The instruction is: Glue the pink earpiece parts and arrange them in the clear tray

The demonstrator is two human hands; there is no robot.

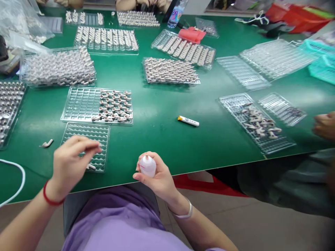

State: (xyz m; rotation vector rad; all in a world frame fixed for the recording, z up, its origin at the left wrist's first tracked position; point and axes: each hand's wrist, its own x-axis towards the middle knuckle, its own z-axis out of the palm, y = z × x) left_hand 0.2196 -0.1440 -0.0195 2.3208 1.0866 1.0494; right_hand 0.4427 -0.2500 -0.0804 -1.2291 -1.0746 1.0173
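Observation:
My right hand (158, 177) is wrapped around a small white squeeze bottle (148, 168), its narrow tip pointing up. My left hand (72, 157) is pinched closed above a clear plastic tray (101, 134) with rows of small slots. Something tiny and pale shows at its fingertips, too small to name. Below the left fingers, a small white part (91, 167) lies at the tray's near edge. Behind it sits a second clear tray (81, 104), its right half holding rows of small white parts with round dark ends (115, 106).
A white marker-like tube with a yellow end (188, 121) lies mid-table. One loose white part (47, 143) and a white cable (22, 174) are at left. Filled trays (171, 70) stand farther back. A co-worker's hand (324, 125) rests at right near a tray of jumbled parts (261, 123).

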